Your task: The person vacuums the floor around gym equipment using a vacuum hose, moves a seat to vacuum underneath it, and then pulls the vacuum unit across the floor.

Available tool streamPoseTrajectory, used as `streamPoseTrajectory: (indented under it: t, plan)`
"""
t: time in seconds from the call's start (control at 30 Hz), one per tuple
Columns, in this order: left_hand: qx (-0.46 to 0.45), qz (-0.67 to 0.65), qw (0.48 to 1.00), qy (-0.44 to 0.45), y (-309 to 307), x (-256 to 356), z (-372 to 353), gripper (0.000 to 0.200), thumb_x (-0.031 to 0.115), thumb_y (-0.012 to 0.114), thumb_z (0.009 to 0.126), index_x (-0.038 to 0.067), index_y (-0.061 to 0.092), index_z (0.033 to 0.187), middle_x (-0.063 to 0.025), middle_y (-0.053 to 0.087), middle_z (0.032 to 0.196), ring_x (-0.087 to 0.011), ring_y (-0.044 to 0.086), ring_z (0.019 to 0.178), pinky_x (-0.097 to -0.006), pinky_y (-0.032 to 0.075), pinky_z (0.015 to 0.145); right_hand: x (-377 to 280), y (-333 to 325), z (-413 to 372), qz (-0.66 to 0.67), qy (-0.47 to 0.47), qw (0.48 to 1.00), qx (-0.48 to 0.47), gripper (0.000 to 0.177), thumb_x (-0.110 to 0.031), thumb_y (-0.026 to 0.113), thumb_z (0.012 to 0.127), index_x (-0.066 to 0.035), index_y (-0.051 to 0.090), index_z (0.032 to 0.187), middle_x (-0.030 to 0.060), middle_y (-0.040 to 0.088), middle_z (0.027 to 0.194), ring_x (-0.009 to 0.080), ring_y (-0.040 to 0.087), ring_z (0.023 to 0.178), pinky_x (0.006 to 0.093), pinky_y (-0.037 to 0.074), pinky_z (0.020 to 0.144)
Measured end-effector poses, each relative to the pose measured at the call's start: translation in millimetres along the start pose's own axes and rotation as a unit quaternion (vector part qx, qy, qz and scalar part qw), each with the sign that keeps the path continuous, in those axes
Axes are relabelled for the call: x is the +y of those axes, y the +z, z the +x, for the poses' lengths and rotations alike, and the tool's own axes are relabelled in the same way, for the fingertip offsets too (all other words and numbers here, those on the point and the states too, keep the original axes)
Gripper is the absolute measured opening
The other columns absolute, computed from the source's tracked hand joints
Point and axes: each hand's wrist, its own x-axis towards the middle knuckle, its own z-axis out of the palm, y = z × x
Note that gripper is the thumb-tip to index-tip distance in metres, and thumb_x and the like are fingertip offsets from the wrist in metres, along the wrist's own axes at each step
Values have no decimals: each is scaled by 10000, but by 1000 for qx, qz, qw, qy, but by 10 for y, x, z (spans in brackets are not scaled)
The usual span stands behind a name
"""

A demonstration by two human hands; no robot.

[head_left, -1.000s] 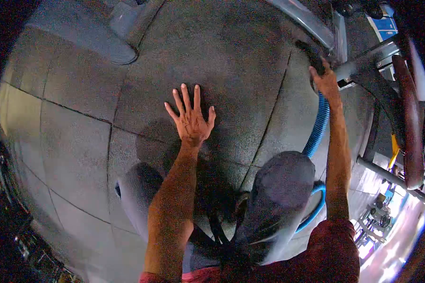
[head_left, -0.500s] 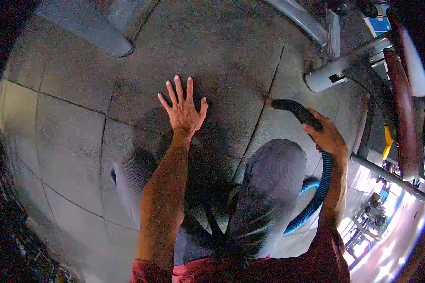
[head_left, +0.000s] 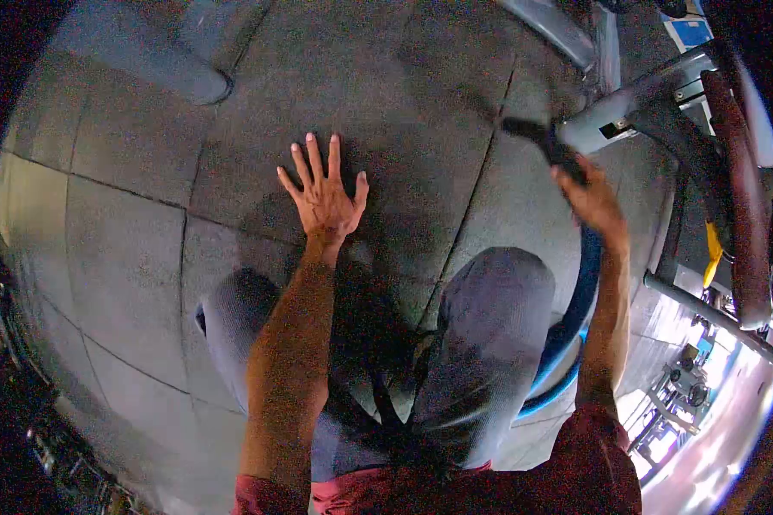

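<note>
My left hand (head_left: 325, 202) lies flat on the dark tiled floor (head_left: 258, 172), fingers spread and nothing in them. To the right, my right hand (head_left: 594, 202) is wrapped round the black bent wand of a vacuum hose (head_left: 548, 142). The wand's tip overlaps a seam between floor tiles, and it looks smeared by motion. From the hand, a ribbed blue hose (head_left: 586, 275) runs down past my right knee (head_left: 498, 300) and curves behind it.
Grey metal machine legs stand at the upper left (head_left: 172, 69) and upper right (head_left: 610, 120). A dark red padded part (head_left: 747, 206) and a yellow handle (head_left: 712, 253) are at the right. Gym equipment (head_left: 678, 390) shows farther back at lower right.
My right hand has moved the hose wand forward, up in the view, close to the machine leg. The hose has shifted with it. My left hand stays flat on the floor.
</note>
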Motion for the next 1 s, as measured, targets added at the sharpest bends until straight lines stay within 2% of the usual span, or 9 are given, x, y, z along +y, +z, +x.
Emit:
streamPoseTrajectory:
  t: [0.03,0.17,0.3,0.33,0.43,0.53,0.73,0.83,1.0]
  plan:
    - [-3,4,1000,-1,0,4,26,712,509,457,913,166,283,1512,-175,191,1576,-429,141,1447,-680,50,1110,-10,12,-148,-11,30,999,-9,496,-373,627,887,-124,562,1311,132,680,850,258,659,715,417,527,709]
    - [-8,6,1000,-1,-21,13,13,715,508,452,917,161,274,1516,-180,167,1583,-427,127,1451,-678,43,1111,-304,-95,-713,114,-4,989,-92,491,-254,677,850,-72,547,1288,167,684,907,246,669,775,395,512,719]
    - [-12,14,1000,-6,-31,30,49,715,493,466,917,161,270,1519,-183,166,1582,-434,122,1451,-682,47,1109,-8,-40,-711,119,-39,991,39,478,-184,641,856,-61,518,1302,171,676,948,270,667,847,381,516,742]
    - [-14,20,1000,-6,-44,28,42,714,491,467,918,161,269,1519,-185,162,1583,-436,118,1451,-683,48,1108,38,-106,-646,128,7,991,24,531,-211,639,862,-68,478,1347,206,671,1032,321,677,922,396,511,794]
    - [-14,16,1000,-5,-35,36,20,716,489,470,916,161,267,1520,-182,147,1587,-435,103,1454,-682,51,1109,194,-42,-323,124,-16,983,134,579,-250,635,866,-105,442,1393,218,669,1076,363,670,968,446,514,815]
    - [-17,20,1000,0,-35,57,8,719,495,468,914,161,267,1519,-175,139,1591,-428,93,1457,-678,50,1112,395,183,200,16,-62,972,225,652,-284,620,869,-161,366,1456,209,672,1092,410,663,947,502,519,805]
    - [-17,18,1000,-6,-40,25,18,723,511,458,915,162,268,1519,-176,145,1589,-426,89,1458,-677,43,1113,333,331,940,-107,55,971,205,691,-343,593,881,-218,307,1498,244,681,1008,454,655,891,539,498,853]
    - [-18,30,999,5,9,38,16,720,509,457,916,164,269,1520,-183,152,1585,-430,87,1457,-674,36,1114,170,487,905,-176,66,957,223,719,-357,608,867,-226,291,1500,262,677,944,491,642,871,563,505,812]
    - [-21,28,999,5,-39,62,33,719,493,471,913,164,269,1520,-193,151,1582,-436,97,1454,-680,43,1108,101,544,302,-122,57,970,202,707,-341,607,874,-239,288,1496,300,662,877,500,644,823,578,513,745]
